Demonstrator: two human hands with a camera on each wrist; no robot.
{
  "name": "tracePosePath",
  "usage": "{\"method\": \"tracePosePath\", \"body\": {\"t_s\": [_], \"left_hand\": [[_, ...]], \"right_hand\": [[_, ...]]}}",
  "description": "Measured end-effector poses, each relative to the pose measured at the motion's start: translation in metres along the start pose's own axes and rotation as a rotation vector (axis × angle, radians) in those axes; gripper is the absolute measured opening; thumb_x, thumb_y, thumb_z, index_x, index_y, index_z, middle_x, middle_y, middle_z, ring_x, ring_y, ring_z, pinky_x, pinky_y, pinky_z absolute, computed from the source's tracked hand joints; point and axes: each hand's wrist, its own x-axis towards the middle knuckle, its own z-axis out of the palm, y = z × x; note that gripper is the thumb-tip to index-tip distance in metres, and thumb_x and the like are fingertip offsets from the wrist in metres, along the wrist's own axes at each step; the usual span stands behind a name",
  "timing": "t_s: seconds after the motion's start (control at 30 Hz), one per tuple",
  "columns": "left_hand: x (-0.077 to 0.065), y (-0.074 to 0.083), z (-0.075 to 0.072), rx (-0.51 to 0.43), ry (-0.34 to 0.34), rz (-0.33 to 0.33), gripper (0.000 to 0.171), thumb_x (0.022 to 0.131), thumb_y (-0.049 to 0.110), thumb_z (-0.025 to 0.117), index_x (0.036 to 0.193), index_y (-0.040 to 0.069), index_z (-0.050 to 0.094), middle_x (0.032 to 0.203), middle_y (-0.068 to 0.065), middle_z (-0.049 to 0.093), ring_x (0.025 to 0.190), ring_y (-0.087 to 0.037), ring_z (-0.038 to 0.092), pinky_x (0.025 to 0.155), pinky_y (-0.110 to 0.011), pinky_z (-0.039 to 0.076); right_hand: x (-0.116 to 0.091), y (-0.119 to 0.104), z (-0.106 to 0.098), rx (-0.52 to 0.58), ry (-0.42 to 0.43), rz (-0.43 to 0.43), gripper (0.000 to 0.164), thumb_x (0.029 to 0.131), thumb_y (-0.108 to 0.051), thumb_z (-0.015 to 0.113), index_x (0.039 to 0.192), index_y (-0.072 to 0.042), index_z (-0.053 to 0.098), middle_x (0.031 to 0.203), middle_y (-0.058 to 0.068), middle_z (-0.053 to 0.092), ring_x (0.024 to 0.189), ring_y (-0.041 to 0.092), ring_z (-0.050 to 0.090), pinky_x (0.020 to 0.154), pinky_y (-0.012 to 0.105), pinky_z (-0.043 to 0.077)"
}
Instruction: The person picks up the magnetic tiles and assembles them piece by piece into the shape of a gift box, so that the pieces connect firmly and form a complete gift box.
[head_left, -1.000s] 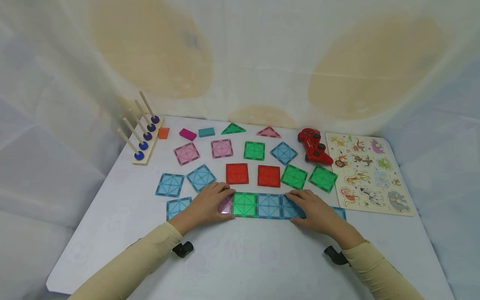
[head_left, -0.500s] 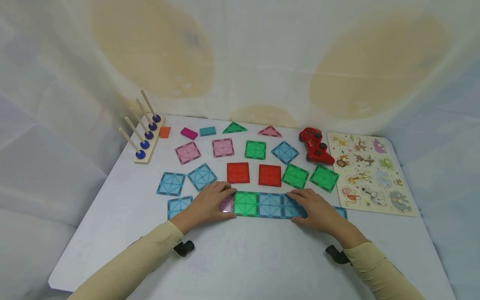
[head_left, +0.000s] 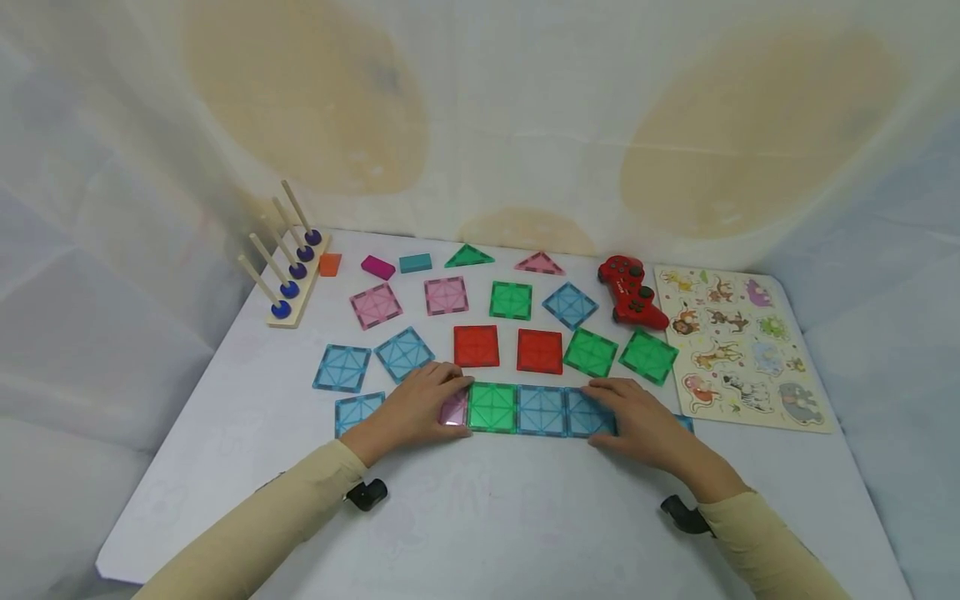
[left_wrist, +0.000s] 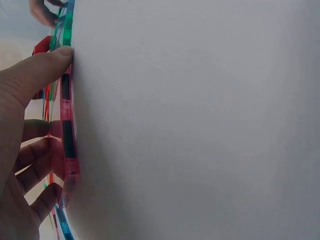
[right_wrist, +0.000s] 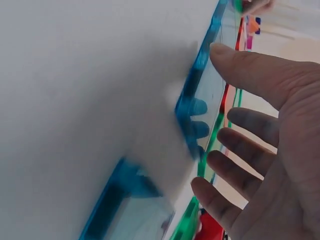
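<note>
A row of flat square magnetic tiles lies edge to edge in the head view: a pink tile, a green tile, a blue tile and another blue tile at the right end. My left hand grips the pink tile, partly covering it, with the thumb on its near edge in the left wrist view. At the right end, my right hand is spread, its thumb near the end tile's edge and its fingers apart from it. A separate blue tile lies beneath that hand, mostly hidden in the head view.
Loose blue, pink, red and green tiles, such as a red tile, lie beyond the row. Farther back are a wooden peg stand, small blocks, a red game controller and an animal puzzle board at the right.
My right hand has shifted slightly right, uncovering more of the end blue tile. The left hand and the row of tiles stay in place.
</note>
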Motion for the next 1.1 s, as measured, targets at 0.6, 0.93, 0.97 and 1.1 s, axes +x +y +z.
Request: {"method": "tracePosePath", "body": {"t_s": [0.6, 0.93, 0.97, 1.1], "left_hand": [[-0.005, -0.002, -0.004, -0.020, -0.007, 0.005, 0.079, 0.082, 0.051, 0.080, 0.149, 0.020, 0.052, 0.141, -0.002, 0.051, 0.130, -0.020, 0.045, 0.105, -0.042, 0.047], [-0.003, -0.002, -0.002, -0.026, -0.002, 0.011, 0.079, 0.083, 0.051, 0.080, 0.150, 0.020, 0.052, 0.142, -0.003, 0.051, 0.131, -0.021, 0.044, 0.105, -0.043, 0.047], [-0.002, -0.002, -0.002, -0.024, -0.001, 0.014, 0.079, 0.083, 0.051, 0.080, 0.150, 0.020, 0.052, 0.142, -0.003, 0.050, 0.131, -0.021, 0.044, 0.106, -0.043, 0.047], [0.000, -0.002, 0.000, -0.011, -0.001, 0.019, 0.079, 0.084, 0.053, 0.078, 0.150, 0.021, 0.051, 0.143, -0.002, 0.050, 0.132, -0.021, 0.044, 0.108, -0.043, 0.045]], "right_hand": [[-0.056, 0.043, -0.016, 0.019, -0.061, 0.163, 0.088, 0.076, -0.037, 0.090, 0.148, -0.005, 0.051, 0.148, 0.023, 0.046, 0.135, 0.046, 0.042, 0.106, 0.065, 0.040], [-0.058, 0.043, -0.017, -0.008, -0.021, 0.138, 0.078, 0.077, -0.030, 0.089, 0.141, 0.001, 0.057, 0.138, 0.022, 0.053, 0.126, 0.043, 0.050, 0.102, 0.063, 0.044], [-0.058, 0.042, -0.016, -0.007, -0.016, 0.139, 0.078, 0.077, -0.031, 0.089, 0.141, 0.001, 0.057, 0.138, 0.022, 0.053, 0.126, 0.043, 0.050, 0.102, 0.063, 0.044], [-0.056, 0.038, -0.016, 0.012, -0.007, 0.147, 0.079, 0.077, -0.033, 0.089, 0.141, 0.000, 0.056, 0.138, 0.023, 0.051, 0.126, 0.044, 0.049, 0.102, 0.063, 0.045]]}}
